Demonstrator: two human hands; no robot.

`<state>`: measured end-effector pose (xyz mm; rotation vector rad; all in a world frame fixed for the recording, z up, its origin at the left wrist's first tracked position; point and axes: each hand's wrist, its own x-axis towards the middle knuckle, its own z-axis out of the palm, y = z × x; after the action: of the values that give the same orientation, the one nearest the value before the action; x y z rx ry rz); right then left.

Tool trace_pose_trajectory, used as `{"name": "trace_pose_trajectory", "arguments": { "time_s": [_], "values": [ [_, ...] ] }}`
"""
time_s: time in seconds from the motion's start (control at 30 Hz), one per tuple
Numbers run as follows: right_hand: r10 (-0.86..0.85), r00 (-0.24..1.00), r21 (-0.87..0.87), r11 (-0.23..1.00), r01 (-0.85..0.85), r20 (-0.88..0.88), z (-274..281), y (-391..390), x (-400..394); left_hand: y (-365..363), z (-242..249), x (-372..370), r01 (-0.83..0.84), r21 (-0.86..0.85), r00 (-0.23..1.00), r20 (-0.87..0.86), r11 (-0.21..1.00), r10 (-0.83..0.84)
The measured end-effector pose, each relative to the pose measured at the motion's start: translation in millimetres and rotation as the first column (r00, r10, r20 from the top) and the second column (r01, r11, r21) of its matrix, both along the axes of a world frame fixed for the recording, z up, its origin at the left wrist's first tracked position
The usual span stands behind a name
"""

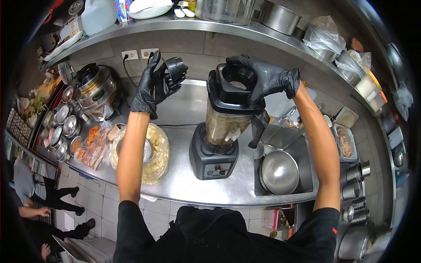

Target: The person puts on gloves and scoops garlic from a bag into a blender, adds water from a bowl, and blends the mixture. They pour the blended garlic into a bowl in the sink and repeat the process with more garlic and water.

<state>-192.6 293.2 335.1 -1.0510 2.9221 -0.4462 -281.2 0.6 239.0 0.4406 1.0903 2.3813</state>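
A blender base (214, 158) stands on the steel counter (175, 184), with a clear jar (223, 127) of pale contents on it. The jar's black lid (219, 94) has an open round hole in the middle. My right hand (265, 79), in a black glove, grips the lid's back right side. Raised to the left of the blender, my gloved left hand (155, 85) holds a small black cap (176, 69) by its side. Below my left forearm lies a clear bag of pale chunks (155, 162) with a metal bowl (148, 150) on it.
A sink (307, 175) holding a steel bowl (280, 172) is at the right. Metal bowls (70, 126) and bagged food (92, 149) sit at the left. A shelf (184, 24) runs above. Two other people (33, 179) are at the lower left.
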Motion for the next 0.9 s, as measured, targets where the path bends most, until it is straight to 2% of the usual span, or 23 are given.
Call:
{"name": "trace_pose_trajectory", "arguments": {
  "time_s": [0.07,0.1,0.17,0.2,0.23,0.3,0.33,0.37,0.43,0.47,0.53,0.57,0.6,0.63,0.67,0.7,0.77,0.8,0.83,0.9],
  "values": [
    [0.014,1.000,-0.016,1.000,-0.014,0.007,2.6,-4.8,5.9,6.1,10.5,10.3,0.133,0.100,0.990,0.039,0.986,-0.137],
    [-0.012,0.999,0.004,1.000,0.011,0.030,4.2,-7.8,9.8,9.3,6.9,5.7,0.131,0.099,0.990,0.042,0.986,-0.136],
    [-0.040,0.998,0.021,0.999,0.039,0.052,3.0,-8.7,11.9,19.6,3.9,-11.0,0.140,0.191,0.987,-0.102,0.972,-0.123],
    [-0.045,0.999,0.038,0.998,0.045,0.001,-0.1,-5.8,11.6,25.7,5.1,-15.4,0.068,0.136,0.982,-0.185,0.988,-0.042],
    [-0.051,0.998,0.054,0.997,0.054,-0.047,-2.8,-3.7,12.3,34.1,8.9,-12.1,0.072,0.135,0.982,-0.182,0.988,-0.047],
    [-0.052,0.998,0.028,0.998,0.054,-0.047,-5.2,-3.9,15.7,54.8,24.8,-0.8,-0.122,0.134,0.896,-0.411,0.983,0.168],
    [-0.048,0.998,0.003,0.999,0.048,-0.047,-6.8,-4.4,17.0,67.3,33.2,4.0,-0.211,0.066,0.864,-0.454,0.975,0.218],
    [-0.051,0.998,0.001,0.999,0.051,-0.045,-9.9,-3.0,16.1,78.7,41.2,12.7,-0.208,0.064,0.865,-0.454,0.976,0.214],
    [0.078,0.992,-0.124,0.988,-0.090,-0.100,-15.9,2.6,15.2,100.8,52.8,29.2,-0.289,0.006,0.710,-0.669,0.957,0.219],
    [0.070,0.992,-0.130,0.988,-0.083,-0.103,-18.2,3.1,22.6,111.0,52.5,33.7,-0.282,0.002,0.711,-0.672,0.960,0.210],
    [-0.206,0.933,-0.251,0.959,0.132,-0.295,-18.0,2.8,36.9,126.7,54.9,36.6,-0.349,-0.064,0.662,-0.723,0.935,0.197],
    [-0.208,0.929,-0.250,0.959,0.132,-0.307,-18.3,4.0,35.7,130.9,53.4,37.7,-0.347,-0.057,0.654,-0.731,0.936,0.197],
    [-0.212,0.972,-0.565,0.817,0.117,-0.106,-22.4,6.2,31.1,134.6,49.8,39.7,-0.246,-0.044,0.648,-0.750,0.968,0.130],
    [-0.138,0.986,-0.808,0.569,0.153,0.089,-25.7,5.6,29.0,137.6,46.2,39.9,-0.141,-0.038,0.637,-0.768,0.989,0.061],
    [-0.053,0.997,-0.829,0.555,0.070,0.048,-31.6,6.0,30.4,139.0,42.1,39.2,-0.202,-0.137,0.505,-0.863,0.970,-0.016],
    [-0.060,0.997,-0.835,0.546,0.074,0.049,-35.9,7.4,31.0,140.4,38.2,37.7,-0.195,-0.147,0.505,-0.863,0.970,-0.029],
    [-0.049,0.995,-0.847,0.522,0.098,0.085,-34.1,1.3,37.5,138.1,41.3,46.3,-0.273,-0.111,0.405,-0.914,0.956,0.010],
    [-0.134,0.991,-0.792,0.602,0.100,0.023,-31.9,2.7,39.5,132.1,46.7,45.3,-0.297,-0.296,0.458,-0.878,0.908,-0.137],
    [-0.138,0.990,-0.794,0.599,0.106,0.027,-33.0,2.7,40.6,126.5,48.2,46.2,-0.292,-0.300,0.461,-0.876,0.908,-0.141],
    [-0.138,0.987,-0.842,0.521,0.138,0.077,-30.8,0.4,38.4,120.6,55.2,44.2,-0.435,-0.333,0.347,-0.919,0.837,-0.185]
  ]
}}
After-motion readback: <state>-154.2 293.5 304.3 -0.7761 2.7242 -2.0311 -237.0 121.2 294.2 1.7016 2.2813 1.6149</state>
